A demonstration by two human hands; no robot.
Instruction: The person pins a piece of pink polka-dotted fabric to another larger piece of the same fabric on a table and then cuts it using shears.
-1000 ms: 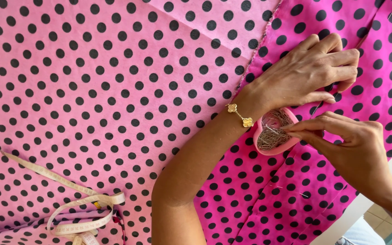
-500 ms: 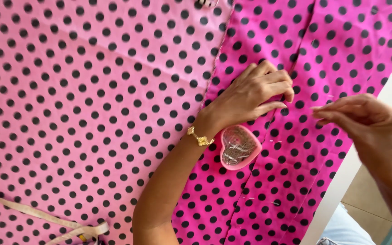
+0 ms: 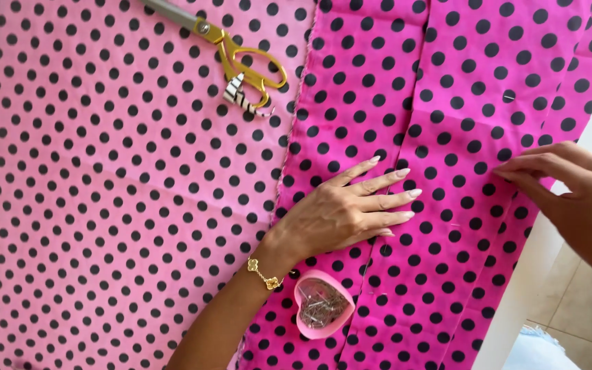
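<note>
While the left hand (image 3: 340,216) lies flat, fingers spread and gripping nothing, on the bright pink dotted fabric (image 3: 447,103), the right hand (image 3: 577,188) pinches that cloth at its edge by the white table (image 3: 549,240); whether a pin sits between the fingertips is too small to tell. A heart-shaped pin dish (image 3: 321,312) rests just below the left wrist, near a gold bracelet (image 3: 264,274). Gold-handled scissors (image 3: 234,55) lie well apart on the paler fabric (image 3: 104,192).
</note>
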